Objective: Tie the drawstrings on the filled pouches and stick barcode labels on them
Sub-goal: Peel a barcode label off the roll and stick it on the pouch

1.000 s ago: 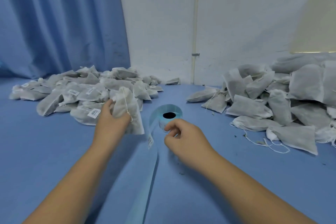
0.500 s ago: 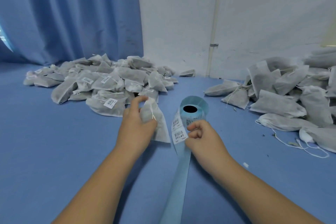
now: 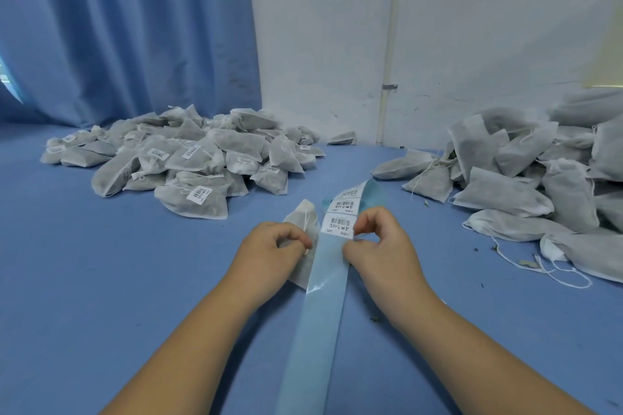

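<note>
Peeling 1 barcode label [image 3: 338,225] — pouch [image 3: 305,212] held ready
Pinches the thin, likely flimsy barcode label by its corner with right hand [image 3: 377,242]; grips the soft, light-looking pouch round its middle in left hand [image 3: 269,246], just left of that pinch.

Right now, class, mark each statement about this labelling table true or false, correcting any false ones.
1. The left hand holds a pouch. True.
2. The right hand pinches a barcode label at its edge. True.
3. Stuck-on labels show on the pouches heaped to the right. False: the left pile shows labels; the right pile shows none.
4. The backing strip nearest the person carries labels. False: that stretch is bare blue.
</note>
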`<state>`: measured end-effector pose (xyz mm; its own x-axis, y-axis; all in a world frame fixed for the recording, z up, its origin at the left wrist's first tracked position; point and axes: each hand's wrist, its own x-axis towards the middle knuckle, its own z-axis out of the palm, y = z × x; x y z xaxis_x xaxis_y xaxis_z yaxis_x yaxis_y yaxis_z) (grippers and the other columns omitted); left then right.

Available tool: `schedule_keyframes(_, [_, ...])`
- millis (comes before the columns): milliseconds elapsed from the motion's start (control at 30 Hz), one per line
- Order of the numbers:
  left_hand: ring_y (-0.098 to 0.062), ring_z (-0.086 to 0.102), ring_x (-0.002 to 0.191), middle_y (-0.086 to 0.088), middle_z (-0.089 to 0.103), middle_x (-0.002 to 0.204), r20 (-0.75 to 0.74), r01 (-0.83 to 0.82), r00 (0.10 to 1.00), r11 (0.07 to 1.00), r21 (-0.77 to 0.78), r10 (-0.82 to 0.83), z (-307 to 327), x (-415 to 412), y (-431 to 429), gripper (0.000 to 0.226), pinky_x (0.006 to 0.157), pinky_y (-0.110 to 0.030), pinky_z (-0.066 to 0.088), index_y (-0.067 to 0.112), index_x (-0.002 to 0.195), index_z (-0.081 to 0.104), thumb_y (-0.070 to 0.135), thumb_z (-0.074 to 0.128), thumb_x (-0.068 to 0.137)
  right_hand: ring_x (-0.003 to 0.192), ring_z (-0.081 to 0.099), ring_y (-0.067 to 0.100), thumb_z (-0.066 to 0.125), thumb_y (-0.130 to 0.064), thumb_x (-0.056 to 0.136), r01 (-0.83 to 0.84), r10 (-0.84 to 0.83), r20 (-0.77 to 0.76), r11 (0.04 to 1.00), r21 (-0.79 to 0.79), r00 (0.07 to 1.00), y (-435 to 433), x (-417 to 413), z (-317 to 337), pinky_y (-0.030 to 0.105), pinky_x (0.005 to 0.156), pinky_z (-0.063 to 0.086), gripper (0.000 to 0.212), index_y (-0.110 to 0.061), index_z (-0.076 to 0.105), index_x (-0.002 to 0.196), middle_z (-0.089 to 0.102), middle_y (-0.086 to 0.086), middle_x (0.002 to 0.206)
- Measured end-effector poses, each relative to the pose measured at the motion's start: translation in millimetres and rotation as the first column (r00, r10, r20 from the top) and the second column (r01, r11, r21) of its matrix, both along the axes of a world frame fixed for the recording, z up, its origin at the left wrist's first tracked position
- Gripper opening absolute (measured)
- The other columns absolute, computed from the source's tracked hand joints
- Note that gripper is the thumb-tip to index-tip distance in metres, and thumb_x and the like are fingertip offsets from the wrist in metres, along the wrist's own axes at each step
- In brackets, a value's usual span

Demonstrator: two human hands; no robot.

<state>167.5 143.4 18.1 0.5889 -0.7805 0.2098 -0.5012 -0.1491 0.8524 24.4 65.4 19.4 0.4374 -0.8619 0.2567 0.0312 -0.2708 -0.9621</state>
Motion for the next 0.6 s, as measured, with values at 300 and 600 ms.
schedule_keyframes(300, [-0.01,0.064,0.08,0.001,0.071,0.093,-0.23,0.056,0.971,0.997,-0.061,-0.069,9.2,-12.1,2.7,0.028,0.078,-0.029,0.051,0.019,0.071,0.075,0.009,0.054,0.087,0.037,0.04,0.0,0.056,0.005,0.076,-0.019,0.019,-0.018,1.0,0.017,1.0,1.6,2.0,-3.7,0.012,0.04,0.034,0.031,-0.025,0.062,0.083,0.06,-0.019,0.057])
schedule_keyframes(600, [-0.006,0.057,0.069,0.002,0.062,0.094,-0.212,0.064,0.974,0.993,-0.096,-0.083,5.1,-12.5,-0.1,0.017,0.062,-0.021,0.046,0.015,0.072,0.07,0.007,0.064,0.086,0.05,0.053,0.0,0.063,-0.002,0.076,0.044,-0.066,-0.139,0.987,-0.153,0.988,-0.3,4.2,-8.3,0.008,0.051,0.037,0.034,-0.035,0.06,0.083,0.06,-0.013,0.082])
